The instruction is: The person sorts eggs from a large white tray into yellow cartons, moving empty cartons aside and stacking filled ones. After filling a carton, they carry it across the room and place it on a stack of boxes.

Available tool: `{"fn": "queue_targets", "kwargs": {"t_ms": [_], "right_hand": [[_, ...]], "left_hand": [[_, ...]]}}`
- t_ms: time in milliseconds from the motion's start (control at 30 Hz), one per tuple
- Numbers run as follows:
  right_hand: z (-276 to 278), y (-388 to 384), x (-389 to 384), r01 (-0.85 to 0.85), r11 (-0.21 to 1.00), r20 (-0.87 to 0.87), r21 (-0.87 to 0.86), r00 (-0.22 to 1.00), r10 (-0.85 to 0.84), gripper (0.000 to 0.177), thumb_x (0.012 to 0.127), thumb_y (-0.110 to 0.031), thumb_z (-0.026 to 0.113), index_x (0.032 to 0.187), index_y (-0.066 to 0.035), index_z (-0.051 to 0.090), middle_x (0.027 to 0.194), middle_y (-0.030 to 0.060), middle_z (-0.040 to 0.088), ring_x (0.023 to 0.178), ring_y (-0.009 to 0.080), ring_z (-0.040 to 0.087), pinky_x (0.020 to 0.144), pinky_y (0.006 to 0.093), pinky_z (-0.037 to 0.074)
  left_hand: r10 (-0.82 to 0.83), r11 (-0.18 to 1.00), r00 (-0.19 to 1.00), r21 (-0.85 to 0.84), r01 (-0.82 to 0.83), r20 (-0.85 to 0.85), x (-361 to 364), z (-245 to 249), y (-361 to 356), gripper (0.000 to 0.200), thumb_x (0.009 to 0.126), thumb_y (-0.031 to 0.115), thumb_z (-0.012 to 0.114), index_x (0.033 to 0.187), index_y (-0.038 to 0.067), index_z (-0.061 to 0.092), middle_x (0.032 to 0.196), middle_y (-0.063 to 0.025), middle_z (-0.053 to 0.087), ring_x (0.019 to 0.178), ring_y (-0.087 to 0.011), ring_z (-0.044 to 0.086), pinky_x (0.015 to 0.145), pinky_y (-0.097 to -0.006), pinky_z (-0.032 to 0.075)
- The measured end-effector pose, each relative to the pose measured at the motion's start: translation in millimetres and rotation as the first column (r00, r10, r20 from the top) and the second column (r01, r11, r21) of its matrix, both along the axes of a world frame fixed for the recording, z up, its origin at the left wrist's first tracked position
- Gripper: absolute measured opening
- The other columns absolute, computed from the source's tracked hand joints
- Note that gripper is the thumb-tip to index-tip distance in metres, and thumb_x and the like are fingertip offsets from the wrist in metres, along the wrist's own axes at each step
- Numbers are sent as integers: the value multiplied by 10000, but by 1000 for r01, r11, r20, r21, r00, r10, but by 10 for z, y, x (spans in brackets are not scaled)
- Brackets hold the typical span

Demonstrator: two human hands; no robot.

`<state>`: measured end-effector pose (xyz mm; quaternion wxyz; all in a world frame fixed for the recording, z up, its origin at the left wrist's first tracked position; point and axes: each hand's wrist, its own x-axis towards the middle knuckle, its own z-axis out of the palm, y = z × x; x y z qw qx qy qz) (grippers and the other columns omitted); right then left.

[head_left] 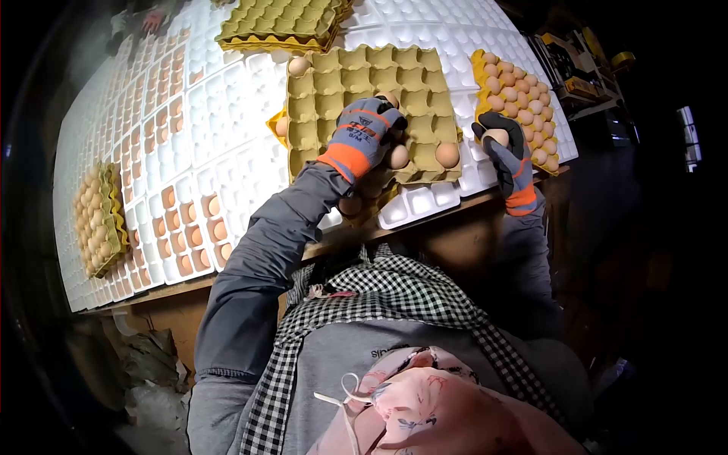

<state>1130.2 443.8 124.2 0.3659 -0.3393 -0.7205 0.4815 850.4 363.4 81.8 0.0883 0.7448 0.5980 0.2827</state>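
My left hand [364,136], in a grey and orange glove, is over an olive pulp egg tray [318,106]. Its fingers are curled, with an egg [388,99] showing at their upper edge. Another egg [397,157] lies just beneath them, and one more egg [447,155] sits in the tray's near right corner. At the far left corner is an egg [299,66]. To the right, my right hand [509,155] is closed around an egg [497,137], beside a yellow tray [479,68] full of eggs. The left fingertips are partly hidden.
White plastic trays [220,114] cover the table, several of their cells on the left holding eggs. A full egg tray [114,220] stands at the left, and stacked pulp trays [284,23] at the back. Another person's gloved hand [154,21] shows at the far left.
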Motion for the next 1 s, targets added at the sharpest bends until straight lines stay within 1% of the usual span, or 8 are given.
{"fn": "queue_targets", "kwargs": {"t_ms": [200,333,367,467,600,633,767,1000], "right_hand": [[-269,-32,-61,-578,686,836,441,542,-81,609,802,-136,645,1384,-195,476,1349,97,494,1094,158,579,826,282,527],[185,190,115,-167,874,9,-457,981,192,614,833,-131,598,1404,-13,404,1215,84,583,1061,165,598,743,247,537],[72,270,-15,-265,928,-207,-263,955,214,603,819,-146,607,1390,-43,444,1331,83,518,981,180,638,761,261,538],[241,478,-565,-369,926,81,-77,924,375,704,790,-233,708,1425,-138,420,1351,90,459,1105,213,578,869,294,504],[197,387,-1447,-523,766,858,372,508,-70,747,627,-356,833,1300,-168,566,1458,168,334,1269,395,406,1059,416,380],[151,367,-1626,-536,795,920,285,385,-70,732,607,-363,840,1267,-169,593,1459,173,333,1258,402,410,1052,415,387],[-66,696,-1703,-531,807,433,259,810,395,535,642,-272,818,1132,-119,670,1360,156,436,1220,329,454,1018,428,391],[-269,-1045,-3843,-794,551,732,255,531,427,575,736,-396,720,1279,-256,590,1423,175,367,1221,352,460,963,453,464]], "left_hand": [[112,987,520,-33,-160,847,-115,122,-286,492,739,112,725,1213,61,606,1095,-103,554,1023,-258,571,875,-360,491],[-2,1000,-312,0,-7,950,-274,205,-520,295,844,105,599,1113,-14,626,1177,-86,547,1089,-215,542,918,-327,466],[-17,998,474,-11,57,881,-393,167,-496,303,863,163,608,1119,1,628,1164,-101,544,1103,-222,536,927,-355,470],[127,957,988,-252,-145,-86,378,457,-562,585,777,278,726,1312,164,518,1281,-174,490,1086,-348,546,905,-380,483],[104,878,962,-431,-209,-254,502,333,-473,611,778,249,736,1319,123,481,1272,-157,515,1110,-337,545,919,-362,483],[182,950,943,-296,-96,278,442,247,-579,583,805,242,715,1317,97,478,1234,-123,537,1085,-286,554,897,-336,484],[122,967,-155,-153,-205,980,88,348,-1332,534,859,247,672,1308,38,471,1102,-79,587,950,-164,583,794,-277,502],[409,485,-57,-270,-832,911,-1207,-454,-2204,554,816,33,701,1312,28,453,1180,-99,549,982,-176,599,741,-301,554]]}}
